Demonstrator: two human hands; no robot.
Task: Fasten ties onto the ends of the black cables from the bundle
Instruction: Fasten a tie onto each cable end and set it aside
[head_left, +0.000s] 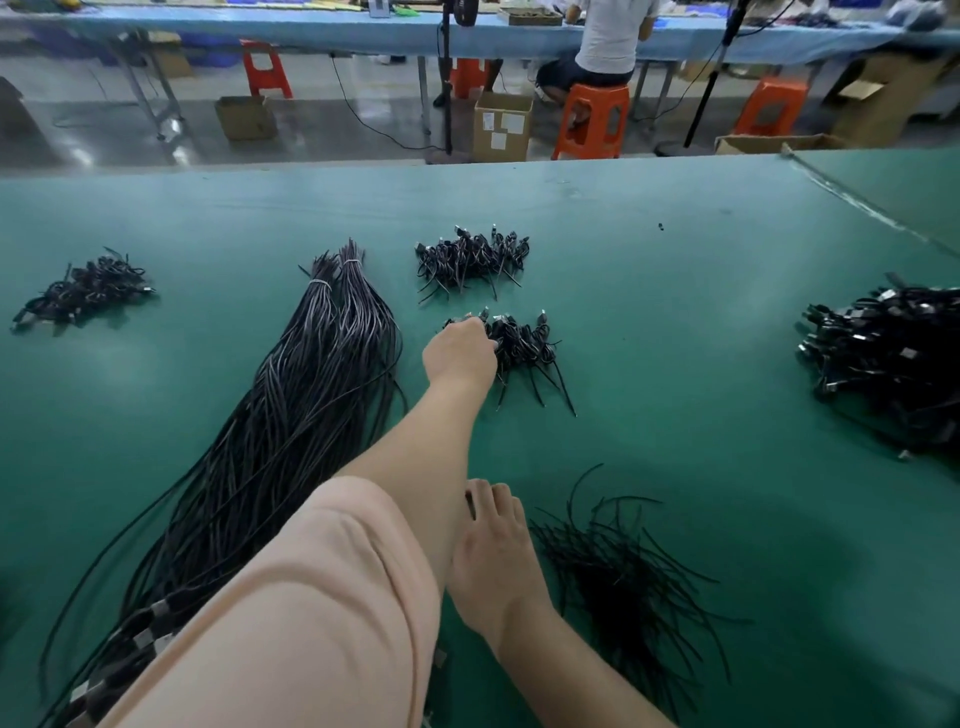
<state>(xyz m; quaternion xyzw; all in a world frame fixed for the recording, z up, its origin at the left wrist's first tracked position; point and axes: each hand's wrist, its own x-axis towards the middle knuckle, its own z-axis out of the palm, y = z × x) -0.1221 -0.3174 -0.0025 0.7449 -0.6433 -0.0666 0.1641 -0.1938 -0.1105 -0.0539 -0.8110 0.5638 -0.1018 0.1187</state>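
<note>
Left hand is stretched far out over the green table, fingers curled down into the near pile of tied cables, though whether it pinches one I cannot tell. Right hand sits low beside the left forearm, fingers loosely bent and touching the arm, holding nothing that shows, just left of the loose heap of black ties. The long cable bundle fans along the left, a second tied pile lies beyond, more piles at the left and right edges, with bare green between.
</note>
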